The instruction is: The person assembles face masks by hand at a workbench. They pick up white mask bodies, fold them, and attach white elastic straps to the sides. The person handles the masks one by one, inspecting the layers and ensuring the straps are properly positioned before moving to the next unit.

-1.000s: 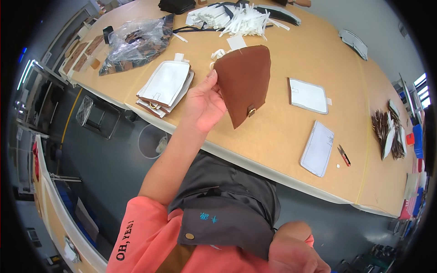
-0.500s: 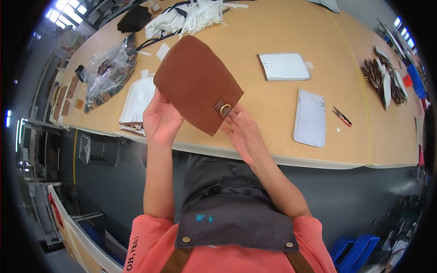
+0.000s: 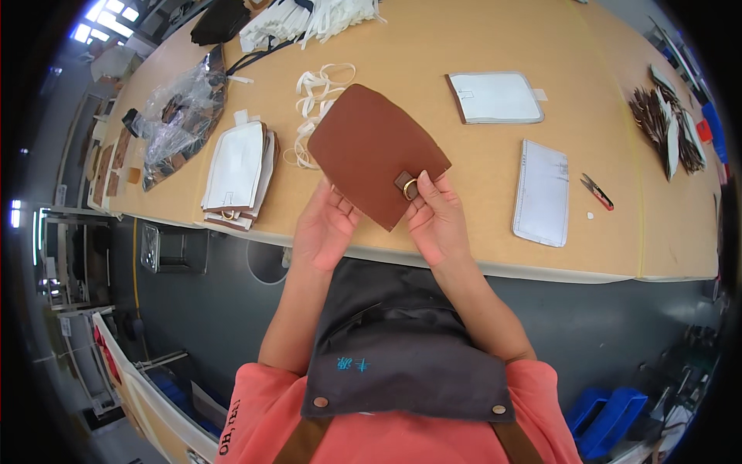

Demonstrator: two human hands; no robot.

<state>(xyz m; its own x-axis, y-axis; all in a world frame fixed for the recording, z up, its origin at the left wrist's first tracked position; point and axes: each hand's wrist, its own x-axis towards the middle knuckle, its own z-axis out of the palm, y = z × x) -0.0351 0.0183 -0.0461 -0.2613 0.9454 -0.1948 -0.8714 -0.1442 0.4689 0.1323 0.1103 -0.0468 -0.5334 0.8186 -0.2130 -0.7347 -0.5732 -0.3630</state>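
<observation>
Above the table edge I hold a brown leather panel (image 3: 371, 147), its smooth face up. A small leather tab (image 3: 403, 181) with a gold-coloured D-ring (image 3: 410, 188) sits near its lower right edge. My right hand (image 3: 439, 220) pinches that edge, thumb on top beside the ring and fingers underneath. At the lower left edge, my left hand (image 3: 328, 228) has its palm turned up and its fingers curled against the panel, fingertips partly hidden beneath it. Left of my hands lies a stack of white-backed brown panels (image 3: 236, 170), with a ring showing at its near end.
Behind the panel lies loose white tape (image 3: 313, 104). To the right are a white-backed panel (image 3: 498, 98), a white template-like piece (image 3: 541, 193) and thread snips (image 3: 597, 192). Plastic-wrapped material (image 3: 185, 120) lies far left; a bundle of brown and white pieces (image 3: 668, 124) far right.
The panel and my left hand have moved right. My right thumb has come onto the panel by the ring. White tape and more of the left stack now show.
</observation>
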